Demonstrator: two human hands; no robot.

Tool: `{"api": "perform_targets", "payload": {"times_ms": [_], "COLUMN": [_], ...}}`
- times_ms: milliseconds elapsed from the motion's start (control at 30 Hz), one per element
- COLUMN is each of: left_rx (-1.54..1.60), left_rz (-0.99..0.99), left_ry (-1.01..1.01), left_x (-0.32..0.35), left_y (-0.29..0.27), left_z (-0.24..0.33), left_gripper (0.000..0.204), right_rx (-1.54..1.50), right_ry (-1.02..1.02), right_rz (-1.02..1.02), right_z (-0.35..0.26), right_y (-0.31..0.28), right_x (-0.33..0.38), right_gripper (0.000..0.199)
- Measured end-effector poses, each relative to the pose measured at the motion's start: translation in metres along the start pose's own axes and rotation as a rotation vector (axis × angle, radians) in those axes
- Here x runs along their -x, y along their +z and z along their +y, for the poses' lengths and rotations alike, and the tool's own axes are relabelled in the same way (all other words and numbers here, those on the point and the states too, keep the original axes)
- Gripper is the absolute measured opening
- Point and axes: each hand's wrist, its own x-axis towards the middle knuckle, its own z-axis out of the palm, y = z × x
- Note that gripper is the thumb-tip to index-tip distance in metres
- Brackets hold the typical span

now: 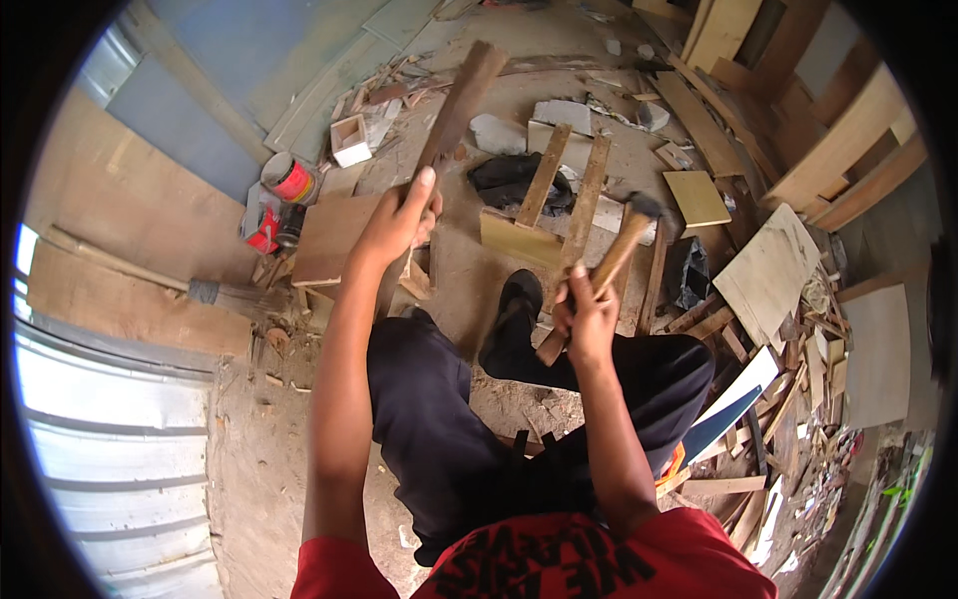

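My left hand is closed round a long dark wooden strip, which it holds up at a slant above my left knee. The strip's lower end runs down beside that knee. In my right hand is a hammer, gripped by its wooden handle with the dark head up and away from me. The handle's butt pokes out below the fist. Beyond the hammer, two pale wooden strips lean near a yellowish board. Hammer and strip are apart.
A low wooden stand sits at the left, with a red-labelled can and an open white box behind. A black bag lies ahead. Scrap wood heaps at the right, beside a blue-and-white blade. Boards lean far right.
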Motion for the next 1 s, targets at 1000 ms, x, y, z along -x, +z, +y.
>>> {"api": "perform_targets", "payload": {"times_ms": [1000], "left_rx": [-0.687], "left_rz": [-0.268], "left_ry": [0.517], "left_x": [0.015], "left_y": [0.135], "left_z": [0.059], "left_gripper": [0.054], "right_rx": [0.609], "right_ry": [-0.295], "right_rz": [0.823], "right_z": [-0.068], "right_y": [-0.321], "right_x": [-0.047], "right_gripper": [0.034]}}
